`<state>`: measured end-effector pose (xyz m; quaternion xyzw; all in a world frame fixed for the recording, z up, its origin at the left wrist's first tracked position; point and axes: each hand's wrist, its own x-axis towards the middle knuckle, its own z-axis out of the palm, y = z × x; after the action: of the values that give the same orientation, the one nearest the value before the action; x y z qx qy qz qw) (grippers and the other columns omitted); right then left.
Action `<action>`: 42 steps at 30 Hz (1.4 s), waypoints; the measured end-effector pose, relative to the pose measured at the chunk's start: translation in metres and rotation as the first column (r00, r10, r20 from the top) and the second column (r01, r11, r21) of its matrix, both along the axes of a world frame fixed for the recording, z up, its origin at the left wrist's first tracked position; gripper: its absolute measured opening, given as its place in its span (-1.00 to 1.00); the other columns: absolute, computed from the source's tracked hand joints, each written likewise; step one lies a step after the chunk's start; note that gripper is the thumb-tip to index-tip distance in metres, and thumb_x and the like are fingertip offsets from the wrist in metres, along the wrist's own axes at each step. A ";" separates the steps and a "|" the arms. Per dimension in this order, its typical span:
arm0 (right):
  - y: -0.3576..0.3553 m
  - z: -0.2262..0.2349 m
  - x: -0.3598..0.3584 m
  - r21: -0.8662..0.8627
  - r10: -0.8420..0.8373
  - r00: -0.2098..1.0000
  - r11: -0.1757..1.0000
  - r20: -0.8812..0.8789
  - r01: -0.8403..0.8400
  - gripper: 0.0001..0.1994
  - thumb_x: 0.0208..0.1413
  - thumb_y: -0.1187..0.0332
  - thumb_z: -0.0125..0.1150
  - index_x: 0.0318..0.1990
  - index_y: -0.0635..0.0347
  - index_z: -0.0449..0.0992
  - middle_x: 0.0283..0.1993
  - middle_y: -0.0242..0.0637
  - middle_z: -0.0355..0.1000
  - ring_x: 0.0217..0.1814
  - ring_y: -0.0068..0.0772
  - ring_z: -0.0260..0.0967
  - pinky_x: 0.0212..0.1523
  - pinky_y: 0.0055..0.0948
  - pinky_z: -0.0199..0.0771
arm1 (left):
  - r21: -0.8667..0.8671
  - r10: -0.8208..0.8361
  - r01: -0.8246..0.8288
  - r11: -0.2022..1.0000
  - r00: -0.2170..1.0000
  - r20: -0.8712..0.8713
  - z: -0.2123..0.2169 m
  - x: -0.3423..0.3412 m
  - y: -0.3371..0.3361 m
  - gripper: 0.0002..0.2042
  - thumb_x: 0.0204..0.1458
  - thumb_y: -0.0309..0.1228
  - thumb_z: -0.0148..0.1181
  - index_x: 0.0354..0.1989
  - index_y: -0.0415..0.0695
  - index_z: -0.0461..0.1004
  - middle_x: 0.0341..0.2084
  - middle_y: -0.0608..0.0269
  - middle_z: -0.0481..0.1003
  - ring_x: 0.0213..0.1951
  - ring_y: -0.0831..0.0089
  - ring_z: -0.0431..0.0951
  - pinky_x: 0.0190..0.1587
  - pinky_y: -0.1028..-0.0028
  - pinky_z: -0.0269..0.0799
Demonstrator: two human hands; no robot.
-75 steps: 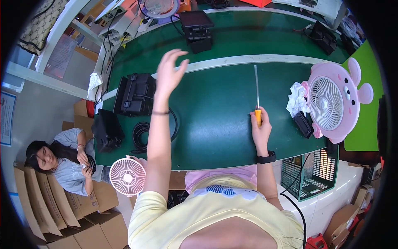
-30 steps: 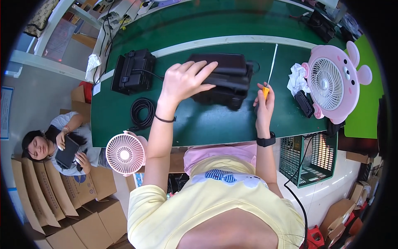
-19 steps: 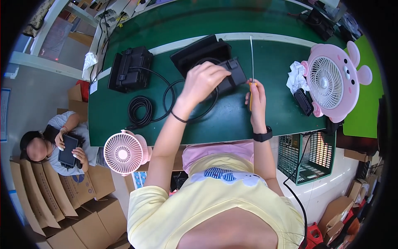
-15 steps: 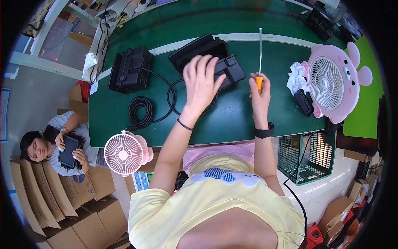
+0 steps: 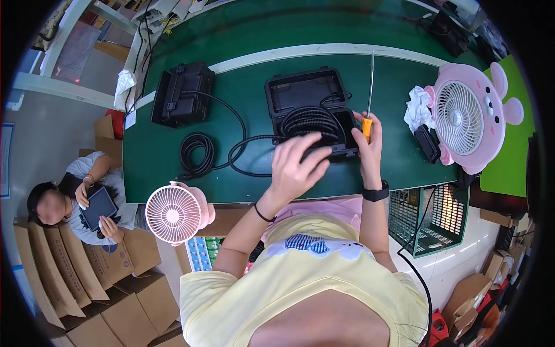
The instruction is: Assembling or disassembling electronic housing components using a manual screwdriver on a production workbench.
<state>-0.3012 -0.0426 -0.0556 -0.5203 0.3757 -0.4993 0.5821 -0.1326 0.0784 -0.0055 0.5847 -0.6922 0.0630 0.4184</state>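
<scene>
A black plastic case (image 5: 302, 95) faces me with its lid raised, and a coil of black corrugated cable (image 5: 312, 122) fills its lower half. My left hand (image 5: 296, 170) is at the case's front left edge, fingers apart and gripping nothing; whether the fingertips touch the case I cannot tell. At the case's right side, my right hand (image 5: 371, 147) is closed on the orange handle of a screwdriver (image 5: 367, 124), its long shaft pointing away from me. From the case a cable runs left toward a second coil of black cable (image 5: 197, 154) lying on the green table (image 5: 243, 191).
Another black case (image 5: 188, 95) stands at the left. A small pink fan (image 5: 173, 214) is at the front left edge; a larger pink fan (image 5: 459, 115) stands right, beside crumpled white tissue (image 5: 417, 109). A seated co-worker (image 5: 87, 196) holds a dark flat device. Green crate (image 5: 428, 222) stands below.
The black case has been turned toward me and now shows its open inside and coiled cable. My left hand moved nearer, off its top; my right hand came down slightly with the screwdriver.
</scene>
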 end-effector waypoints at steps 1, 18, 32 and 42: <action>0.004 -0.001 -0.003 0.016 0.012 1.000 1.000 0.006 -0.012 -0.50 0.22 0.47 0.24 0.28 0.20 0.22 0.27 -0.11 0.39 0.26 -0.43 0.32 0.29 -0.48 0.23 | 0.002 0.025 -0.025 1.000 0.999 -0.043 0.012 0.000 -0.007 -0.66 -0.10 -0.41 0.40 -0.07 -0.01 0.62 0.08 0.12 0.49 0.08 0.10 0.46 0.13 0.15 0.37; 0.021 -0.011 -0.016 0.122 -0.035 0.998 0.992 0.044 0.029 -0.50 0.26 0.46 0.22 0.31 0.16 0.21 0.27 -0.16 0.33 0.35 -0.40 0.26 0.34 -0.47 0.19 | -0.152 0.665 -0.647 0.747 0.728 0.166 0.076 0.081 0.004 -0.47 0.12 -0.45 0.30 0.30 -0.05 0.37 0.25 -0.18 0.16 0.20 -0.06 0.27 0.21 0.18 0.24; 0.022 0.000 -0.011 0.135 -0.042 0.999 0.990 0.003 0.041 -0.51 0.25 0.44 0.24 0.28 0.18 0.24 0.24 -0.18 0.35 0.31 -0.42 0.28 0.32 -0.47 0.21 | 0.429 0.336 -0.294 0.854 0.942 -0.024 0.015 0.056 0.031 -0.46 0.22 -0.20 0.18 0.32 -0.16 0.30 0.28 -0.12 0.33 0.22 -0.07 0.41 0.17 0.15 0.41; 0.022 -0.001 -0.011 0.132 -0.044 0.998 0.990 0.033 0.040 -0.52 0.26 0.45 0.23 0.29 0.18 0.24 0.24 -0.19 0.36 0.29 -0.44 0.29 0.31 -0.49 0.21 | 0.371 -0.104 -0.012 0.929 0.951 0.291 0.023 0.012 0.009 -0.48 0.00 0.08 0.30 -0.10 -0.15 0.62 -0.18 0.16 0.52 0.11 0.20 0.44 0.37 0.01 0.07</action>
<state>-0.3119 -0.0206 -0.0571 -0.4639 0.4080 -0.4949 0.6110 -0.1202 0.0874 0.0172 0.6192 -0.7616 0.0119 0.1909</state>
